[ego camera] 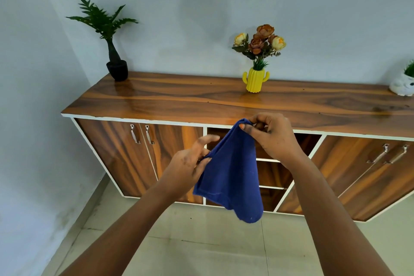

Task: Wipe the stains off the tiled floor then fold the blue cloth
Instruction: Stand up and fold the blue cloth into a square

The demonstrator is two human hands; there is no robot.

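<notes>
So the blue terry cloth (230,175) is up in the air in front of you, hanging between both hands, not touching the floor or anything else. Your right hand (274,135) is pinching the top corner, thumb and fingers bunched tight on the edge. Your left hand (187,164) sits lower and to the left, pinching the side edge with the thumb, while the index finger sticks out loose. The cloth drapes down in a rough triangle, with the stitched bottom hem curling and the lowest tip hanging right of centre.

Below that you've got pale beige tiled floor (201,242), with a few small dark specks and smudges showing on the tiles; plenty of open floor under your arms. Straight behind the cloth is a long wood-grain bench with white trim (179,96), cupboard doors either side and open shelves in the middle. On top of it: a dark green fern in a black pot (112,36) at the left end, a yellow cactus-shaped vase of orange and cream flowers (256,79) mid-way, and a white planter (403,85) cut off at the right edge. All well apart, with bare top between them.
</notes>
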